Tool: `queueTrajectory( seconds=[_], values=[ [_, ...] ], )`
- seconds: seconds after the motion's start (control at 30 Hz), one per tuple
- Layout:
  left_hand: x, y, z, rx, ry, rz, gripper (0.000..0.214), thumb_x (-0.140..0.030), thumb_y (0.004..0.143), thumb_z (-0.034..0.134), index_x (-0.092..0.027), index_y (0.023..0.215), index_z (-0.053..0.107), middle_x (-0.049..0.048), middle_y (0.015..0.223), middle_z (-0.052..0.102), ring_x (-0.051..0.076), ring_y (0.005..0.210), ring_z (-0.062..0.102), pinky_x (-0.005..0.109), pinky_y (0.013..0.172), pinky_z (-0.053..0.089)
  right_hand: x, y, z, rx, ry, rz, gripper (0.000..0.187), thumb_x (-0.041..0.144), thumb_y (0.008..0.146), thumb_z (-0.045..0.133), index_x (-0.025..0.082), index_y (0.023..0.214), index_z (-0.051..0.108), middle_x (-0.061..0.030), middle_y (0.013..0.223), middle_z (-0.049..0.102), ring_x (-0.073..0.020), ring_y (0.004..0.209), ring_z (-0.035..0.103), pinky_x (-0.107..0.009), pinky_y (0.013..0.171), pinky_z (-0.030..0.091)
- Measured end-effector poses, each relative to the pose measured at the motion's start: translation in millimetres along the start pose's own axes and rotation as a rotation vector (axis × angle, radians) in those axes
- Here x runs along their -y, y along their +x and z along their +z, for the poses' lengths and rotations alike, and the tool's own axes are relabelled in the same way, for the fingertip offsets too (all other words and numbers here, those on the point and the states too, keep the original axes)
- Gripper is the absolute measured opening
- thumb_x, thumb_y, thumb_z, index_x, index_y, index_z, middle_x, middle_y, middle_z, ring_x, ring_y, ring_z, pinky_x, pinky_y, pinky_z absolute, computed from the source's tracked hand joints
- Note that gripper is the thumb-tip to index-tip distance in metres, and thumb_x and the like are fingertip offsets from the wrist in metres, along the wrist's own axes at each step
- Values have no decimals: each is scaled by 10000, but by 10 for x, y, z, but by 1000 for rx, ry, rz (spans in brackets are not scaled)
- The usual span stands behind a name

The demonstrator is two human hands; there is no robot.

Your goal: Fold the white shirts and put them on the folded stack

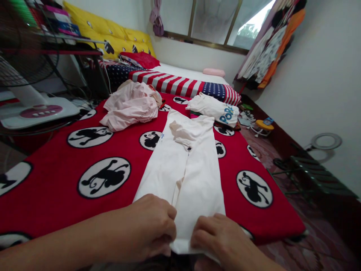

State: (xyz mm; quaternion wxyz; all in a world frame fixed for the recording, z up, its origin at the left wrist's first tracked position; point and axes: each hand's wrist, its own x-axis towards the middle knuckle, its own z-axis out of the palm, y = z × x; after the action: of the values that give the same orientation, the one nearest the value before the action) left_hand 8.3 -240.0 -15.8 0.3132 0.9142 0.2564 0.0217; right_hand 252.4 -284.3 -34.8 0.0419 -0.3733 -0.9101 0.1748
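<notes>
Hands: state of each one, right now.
Left hand: closed, holding the near end of the white garment.
Right hand: fingers on the garment's near edge; cannot tell whether it grips.

The bedspread (47, 180) is bright red, dotted with white circles ringed in black, each holding a black monkey silhouette. On it lie a plain off-white garment (194, 165), a heap of pale pink clothes (129, 107), and a white shirt (213, 110) with blue lettering. Beyond, a blanket (175, 83) shows red-and-white stripes and white stars on navy. The cushions (107, 32) are yellow with dark motifs, next to a red pillow (141, 59). Hanging clothes (270, 49) mix orange, white and black prints, and the rug (296, 233) is patterned in dusky red.
</notes>
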Motion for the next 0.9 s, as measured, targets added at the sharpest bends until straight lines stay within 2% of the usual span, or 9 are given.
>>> queueTrajectory(
  seconds=[0.07, 0.1, 0.2, 0.27, 0.37, 0.5, 0.63, 0.77, 0.9],
  values=[
    [57, 52, -46, 8, -130, -74, 148, -335, 788, 725, -208, 736, 669, -42, 686, 629, 90, 586, 553, 212, 502, 322, -4, 17, 10, 23, 49, 45, 208, 254, 742, 741, 231, 909, 619, 3, 866, 667, -161, 674, 581, -267, 556, 334],
    [106, 104, -68, -40, -186, -117, 191, -374, 811, 697, -198, 739, 675, -38, 652, 617, 88, 567, 539, 206, 494, 323, -5, 26, 14, 10, 89, 75, 205, 243, 766, 717, 227, 942, 614, -3, 873, 661, -154, 675, 579, -260, 559, 343],
    [309, 319, -138, -325, -239, -229, 195, -324, 872, 592, -173, 785, 681, -18, 673, 627, 96, 604, 543, 194, 546, 366, -7, 74, 8, -75, 214, 118, 171, 201, 852, 605, 217, 1020, 582, -19, 917, 638, -138, 722, 583, -237, 597, 383],
    [446, 456, -187, -436, -214, -268, 126, -263, 829, 601, -173, 844, 688, -5, 747, 653, 106, 649, 564, 194, 585, 388, -11, 145, -7, -149, 238, 133, 158, 187, 894, 535, 222, 1044, 569, -29, 960, 624, -141, 772, 589, -233, 635, 401],
    [583, 576, -259, -359, -169, -289, 204, -239, 703, 681, -183, 899, 697, -2, 789, 666, 120, 659, 573, 195, 580, 394, -29, 316, -30, -214, 163, 155, 247, 157, 928, 462, 254, 1133, 561, -31, 993, 615, -147, 800, 600, -238, 653, 402],
    [631, 622, -318, -232, -143, -274, 288, -228, 620, 715, -186, 905, 711, -8, 773, 665, 125, 657, 575, 189, 567, 389, -78, 537, -2, -160, -36, 151, 303, 137, 907, 496, 266, 1172, 566, -13, 886, 619, -151, 688, 586, -255, 578, 347],
    [605, 664, -307, -266, -114, -324, 187, -340, 709, 669, -194, 811, 722, 1, 715, 671, 133, 640, 575, 201, 543, 356, -111, 571, 102, -271, -33, 148, 132, 141, 911, 482, 199, 888, 599, -23, 830, 603, -145, 691, 562, -257, 591, 336],
    [541, 712, -288, -316, -63, -409, 214, -368, 768, 589, -203, 738, 722, 18, 685, 680, 152, 633, 579, 219, 524, 332, -106, 507, 169, -447, 26, 71, 174, 141, 930, 436, 186, 887, 598, -30, 798, 566, -140, 691, 528, -249, 609, 348],
    [515, 754, -280, -361, -76, -385, 202, -293, 764, 544, -189, 697, 704, 21, 660, 682, 155, 616, 594, 225, 538, 359, -101, 516, 182, -466, 8, 22, 194, 137, 936, 431, 181, 900, 616, -47, 839, 578, -128, 685, 517, -233, 607, 369]
  ],
)
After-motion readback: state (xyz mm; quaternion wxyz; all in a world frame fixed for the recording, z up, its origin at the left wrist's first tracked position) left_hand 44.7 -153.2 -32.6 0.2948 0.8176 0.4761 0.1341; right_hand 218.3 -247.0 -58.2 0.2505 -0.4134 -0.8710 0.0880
